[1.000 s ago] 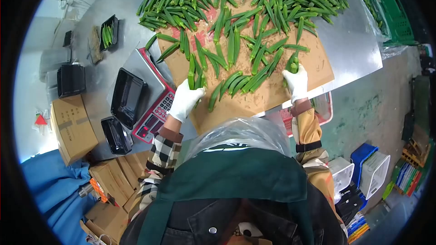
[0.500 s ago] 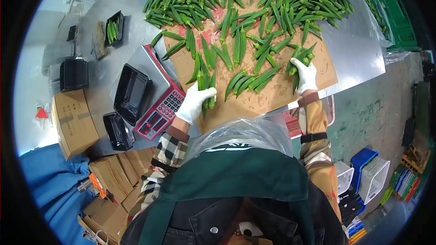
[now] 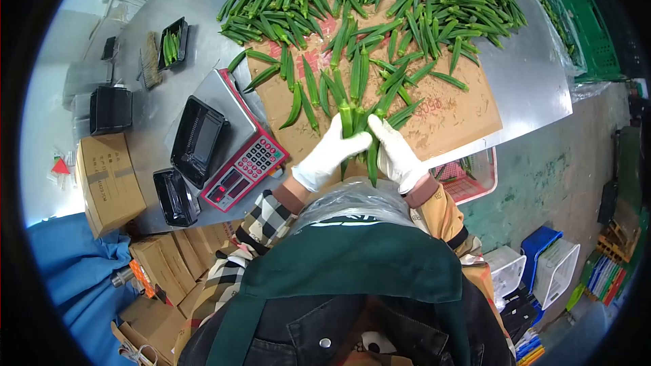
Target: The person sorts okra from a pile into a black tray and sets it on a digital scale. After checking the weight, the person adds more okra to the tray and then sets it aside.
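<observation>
My left hand point(image 3: 331, 154), in a white glove, is closed around okra pods point(image 3: 347, 118) at the front of a cardboard sheet point(image 3: 461, 125). Right beside it, my right hand point(image 3: 398, 157), gloved too, is closed on okra pods point(image 3: 372, 163) with their tips pointing toward my apron. The two bunches meet between my hands, so where one ends is hard to tell. Loose okra point(image 3: 310, 83) lies just beyond my fingers, and a large heap of okra point(image 3: 461, 3) covers the far part of the sheet.
Left of the sheet stands a red-edged scale point(image 3: 237, 176) bearing a black tray point(image 3: 196, 141). A second black tray point(image 3: 175, 196) sits beside it. Farther back are a tray holding okra point(image 3: 172, 44) and a brush point(image 3: 150, 61). A pink basket point(image 3: 485, 173) is below the table's right edge.
Both hands have come together at the middle front, the right moving left and the left moving right, each carrying okra. The pods that lay there are now partly gone from view.
</observation>
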A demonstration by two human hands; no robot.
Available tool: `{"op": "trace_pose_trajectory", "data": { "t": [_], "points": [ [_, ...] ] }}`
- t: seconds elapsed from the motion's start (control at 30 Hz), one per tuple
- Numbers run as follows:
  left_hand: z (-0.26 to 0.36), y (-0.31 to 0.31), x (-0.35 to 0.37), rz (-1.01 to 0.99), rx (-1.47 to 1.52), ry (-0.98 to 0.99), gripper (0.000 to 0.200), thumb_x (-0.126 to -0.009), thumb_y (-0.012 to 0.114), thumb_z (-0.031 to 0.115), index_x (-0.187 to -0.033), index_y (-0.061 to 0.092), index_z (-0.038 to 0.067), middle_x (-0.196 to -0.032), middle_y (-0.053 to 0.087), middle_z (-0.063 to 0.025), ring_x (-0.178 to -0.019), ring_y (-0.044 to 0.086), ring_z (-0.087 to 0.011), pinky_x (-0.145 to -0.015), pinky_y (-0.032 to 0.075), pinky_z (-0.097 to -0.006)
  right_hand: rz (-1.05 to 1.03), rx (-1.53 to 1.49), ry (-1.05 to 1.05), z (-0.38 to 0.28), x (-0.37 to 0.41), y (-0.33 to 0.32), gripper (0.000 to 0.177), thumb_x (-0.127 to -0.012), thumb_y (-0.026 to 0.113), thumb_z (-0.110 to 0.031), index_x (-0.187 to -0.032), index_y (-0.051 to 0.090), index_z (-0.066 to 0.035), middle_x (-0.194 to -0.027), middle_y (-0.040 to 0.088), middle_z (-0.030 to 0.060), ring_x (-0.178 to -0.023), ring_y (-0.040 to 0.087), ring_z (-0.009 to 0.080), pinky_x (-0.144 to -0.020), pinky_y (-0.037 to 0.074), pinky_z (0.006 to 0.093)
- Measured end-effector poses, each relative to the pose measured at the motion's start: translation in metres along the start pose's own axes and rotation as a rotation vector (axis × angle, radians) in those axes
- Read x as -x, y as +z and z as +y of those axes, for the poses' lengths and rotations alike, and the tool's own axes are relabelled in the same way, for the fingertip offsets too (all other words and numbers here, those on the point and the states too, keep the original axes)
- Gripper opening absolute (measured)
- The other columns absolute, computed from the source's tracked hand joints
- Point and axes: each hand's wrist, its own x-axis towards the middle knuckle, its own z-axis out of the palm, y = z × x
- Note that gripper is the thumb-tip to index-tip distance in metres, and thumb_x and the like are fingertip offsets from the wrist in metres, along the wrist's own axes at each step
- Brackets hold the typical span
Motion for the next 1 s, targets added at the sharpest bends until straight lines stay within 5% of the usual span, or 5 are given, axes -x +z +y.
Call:
{"op": "trace_pose_trajectory", "data": {
  "t": [0.2,0.33,0.43,0.77,1.0],
  "points": [
    [-0.019,0.002,-0.002,-0.013,0.188,0.035,0.071,-0.092,0.071,0.02,-0.152,0.035,0.008,-0.14,0.052,-0.0089,-0.129,0.051,-0.0204,-0.109,0.042,-0.0373,-0.056,0.165,-0.021,0.008,-0.002,0.022,0.062,-0.106,0.046,-0.051,-0.144,0.049,-0.003,-0.141,0.057,0.0131,-0.13,0.053,0.0225,-0.109,0.043,0.039],
    [-0.014,-0.033,-0.001,-0.091,0.607,-0.048,0.066,-0.092,0.07,0.025,-0.149,0.041,0.006,-0.138,0.055,-0.0106,-0.126,0.055,-0.0232,-0.107,0.047,-0.0418,-0.173,0.414,0.062,-0.031,0.031,0.051,0.096,-0.101,0.027,-0.072,-0.159,0.016,0.004,-0.167,0.017,0.0179,-0.155,0.014,0.029,-0.123,0.017,0.047],
    [0.006,-0.039,0.006,-0.179,0.716,0.056,0.075,-0.09,0.071,0.033,-0.151,0.038,0.005,-0.14,0.055,-0.0127,-0.126,0.056,-0.0244,-0.108,0.047,-0.0416,-0.362,0.318,0.038,-0.04,0.032,0.047,0.082,-0.106,0.031,-0.061,-0.157,0.025,0.003,-0.165,0.024,0.0173,-0.154,0.02,0.0285,-0.121,0.025,0.0464],
    [0.052,-0.06,0.018,-0.263,0.457,0.182,0.096,-0.082,0.074,0.043,-0.157,0.028,0.003,-0.141,0.054,-0.0165,-0.122,0.06,-0.0281,-0.105,0.05,-0.0418,-0.092,0.818,-0.294,-0.043,0.029,0.068,0.049,-0.104,0.057,-0.029,-0.141,0.053,0.004,-0.143,0.057,0.0117,-0.107,0.064,0.015,-0.094,0.05,0.029],
    [0.027,-0.053,0.02,-0.254,0.401,0.062,0.07,-0.089,0.071,0.032,-0.147,0.042,0.005,-0.13,0.06,-0.0099,-0.118,0.061,-0.0212,-0.099,0.052,-0.0398,-0.081,1.419,-0.863,-0.023,0.017,0.101,0.07,-0.079,0.084,-0.018,-0.144,0.057,-0.015,-0.083,0.053,0.0026,-0.068,0.052,0.0132,-0.064,0.048,0.0266]
  ]
}}
